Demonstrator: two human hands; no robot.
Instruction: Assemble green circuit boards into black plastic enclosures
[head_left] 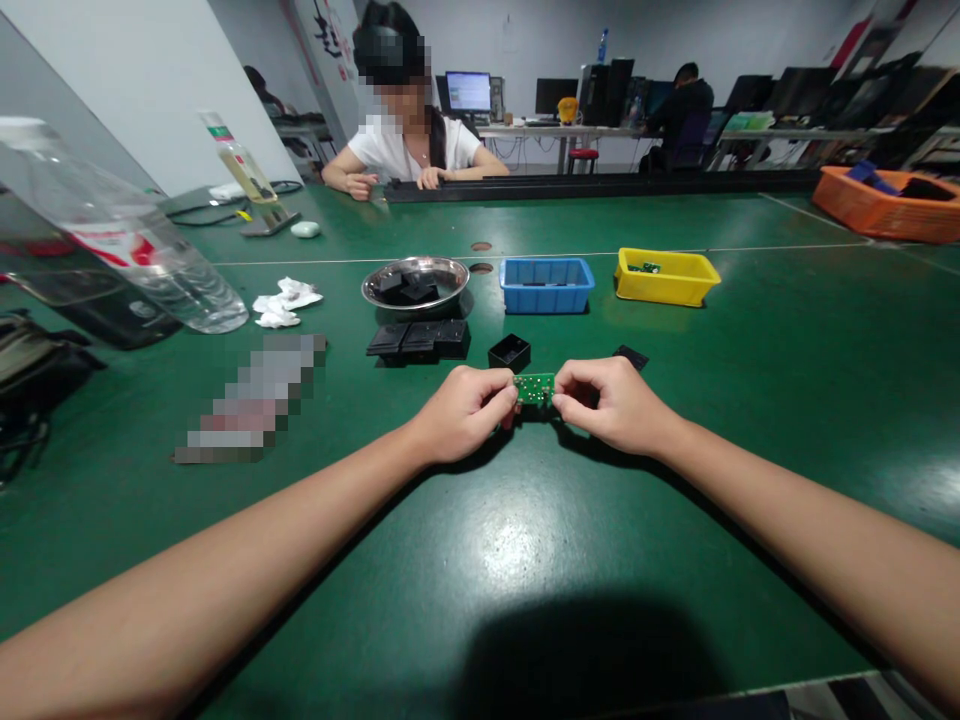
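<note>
A small green circuit board (pixel 535 389) is held just above the table between both my hands. My left hand (pixel 474 410) pinches its left end, and my right hand (pixel 609 402) pinches the right end. Directly behind the board sits an open black plastic box (pixel 510 352). A flat black piece (pixel 632 356), perhaps a lid, lies behind my right hand, partly hidden by it. Several black boxes (pixel 420 341) stand in a row behind my left hand.
Behind these stand a metal bowl (pixel 367 292) of black parts, a blue bin (pixel 546 296) and a yellow bin (pixel 664 290) with circuit boards. A plastic bottle (pixel 187 285) and crumpled tissue (pixel 289 298) are on the left. A person (pixel 412 150) sits across the green table (pixel 337 590).
</note>
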